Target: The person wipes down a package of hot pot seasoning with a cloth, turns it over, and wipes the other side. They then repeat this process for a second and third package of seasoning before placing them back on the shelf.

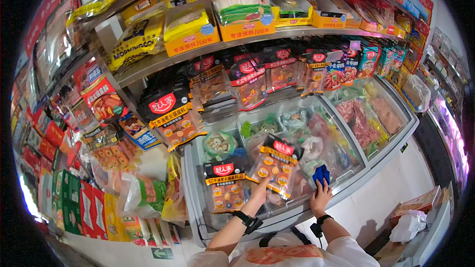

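My left hand (259, 191) is closed on the lower edge of a black and orange packet of hotpot seasoning (275, 164), tilted above the freezer lid. Beside it, a similar seasoning packet (225, 187) lies on the glass at the left. My right hand (321, 200) rests near the lid's front edge, with its fingers on a crumpled blue cloth (321, 174). Under the clear lid of the chest freezer (346, 191) are bagged meats and vegetables, partly hidden by the packets and my hands.
Hanging seasoning packets (166, 113) line the rack behind the freezer, below a metal shelf (247, 38) of yellow boxes and bagged noodles. Red and green cartons (91, 205) stand at the left. A cardboard box (415, 202) and white plastic bag (409, 226) sit at the right.
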`<state>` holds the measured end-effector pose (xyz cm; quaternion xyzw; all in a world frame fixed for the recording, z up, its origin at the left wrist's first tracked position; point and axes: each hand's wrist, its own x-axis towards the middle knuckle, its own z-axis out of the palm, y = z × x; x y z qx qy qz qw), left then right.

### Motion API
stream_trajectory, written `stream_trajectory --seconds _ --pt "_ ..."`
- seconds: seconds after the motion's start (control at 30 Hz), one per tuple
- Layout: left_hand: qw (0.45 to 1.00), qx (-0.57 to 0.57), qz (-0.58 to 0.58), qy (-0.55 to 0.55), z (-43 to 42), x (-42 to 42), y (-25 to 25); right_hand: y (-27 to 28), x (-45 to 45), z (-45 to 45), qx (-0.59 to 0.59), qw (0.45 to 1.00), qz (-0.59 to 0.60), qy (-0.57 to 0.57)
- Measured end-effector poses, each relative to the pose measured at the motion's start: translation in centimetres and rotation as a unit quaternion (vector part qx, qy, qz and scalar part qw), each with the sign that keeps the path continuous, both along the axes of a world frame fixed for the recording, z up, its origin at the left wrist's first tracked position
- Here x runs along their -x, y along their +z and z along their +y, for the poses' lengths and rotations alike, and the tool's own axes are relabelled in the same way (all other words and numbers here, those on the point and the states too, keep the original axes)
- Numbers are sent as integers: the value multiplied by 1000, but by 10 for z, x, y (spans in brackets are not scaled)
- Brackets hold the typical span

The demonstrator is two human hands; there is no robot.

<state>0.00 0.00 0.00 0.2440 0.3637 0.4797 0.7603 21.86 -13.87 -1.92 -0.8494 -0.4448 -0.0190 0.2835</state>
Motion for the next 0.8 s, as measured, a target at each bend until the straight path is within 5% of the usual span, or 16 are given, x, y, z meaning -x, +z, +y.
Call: stream_trajectory --seconds 0.1,0.17,0.23,0.33,0.37,0.47,0.57,0.63,0.77,0.8 --pt "992 92 85 -33 -37 2 -16 0 4 -19 11 1000 -3 3" --pt "991 19 81 -104 -34 7 -43 -10 -4 -9 4 1000 4 7" --pt "983 -34 158 -90 -32 -7 -11 2 -16 -2 6 1000 5 3" --pt "797 -245 546 -86 -32 0 -9 -2 -45 4 -153 971 157 96" --pt "794 -240 549 -96 -35 4 -14 2 -52 7 -171 958 211 90" --pt "672 -199 688 -189 -34 2 11 37 -44 28 -205 963 139 104" --pt "714 -166 676 -73 -43 1 -11 43 -9 44 -102 946 66 299" --pt "734 -195 650 -18 -54 -6 -15 38 8 59 -18 851 -41 523" --pt "733 -286 615 49 -66 1 -30 34 7 88 -23 856 -96 507" --pt "746 -277 604 42 -66 3 -35 38 -2 98 -33 905 -86 414"
